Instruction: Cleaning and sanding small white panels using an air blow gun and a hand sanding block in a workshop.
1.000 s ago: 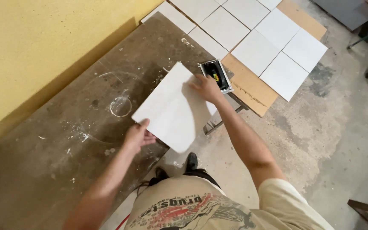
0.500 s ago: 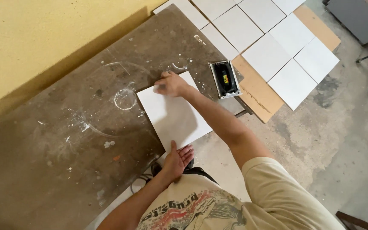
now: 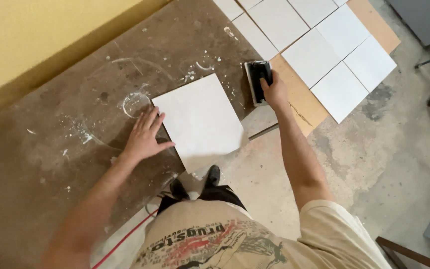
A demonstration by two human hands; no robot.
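Pressing a white tile (image 3: 199,119) flat while gripping a black tool (image 3: 259,79).
Left hand (image 3: 144,137) lies open, fingers spread, on the tabletop (image 3: 51,149) touching the tile's edge; right hand (image 3: 274,92), arm outstretched, closes around the tool just beyond the tile.

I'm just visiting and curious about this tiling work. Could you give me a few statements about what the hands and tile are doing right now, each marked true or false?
1. The left hand lies flat at the tile's left edge. True.
2. The right hand grips a black tool. True.
3. The tile lies on the floor. False: it lies on the workbench, one corner overhanging.
4. The right hand rests on the tile. False: it is off to the tile's right.
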